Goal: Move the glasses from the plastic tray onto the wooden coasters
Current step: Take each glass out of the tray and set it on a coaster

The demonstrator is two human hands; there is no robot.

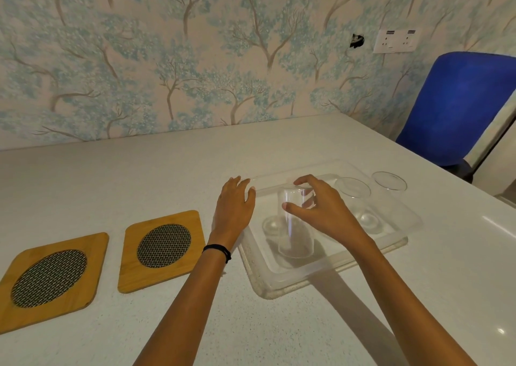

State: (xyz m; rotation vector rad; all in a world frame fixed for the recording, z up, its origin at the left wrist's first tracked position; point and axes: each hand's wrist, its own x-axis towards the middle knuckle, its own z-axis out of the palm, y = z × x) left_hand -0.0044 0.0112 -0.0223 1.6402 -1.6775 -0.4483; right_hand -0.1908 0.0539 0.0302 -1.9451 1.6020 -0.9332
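A clear plastic tray (pixel 268 279) lies on the white counter at centre right. Three clear glasses stand in it: a near glass (pixel 296 237), a middle glass (pixel 353 191) and a far glass (pixel 389 182). My right hand (pixel 324 209) curls around the rim of the near glass, thumb on the near side and fingers on the far side. My left hand (pixel 234 206) rests with fingers apart on the tray's left edge. Two wooden coasters with dark mesh centres lie to the left: one nearer the tray (pixel 132 277), one at the far left (pixel 16 316). Both are bare.
A blue chair (pixel 458 105) stands past the counter's right edge. Behind the counter is a wall with tree wallpaper and a white double socket (pixel 396 41). A black band is on my left wrist.
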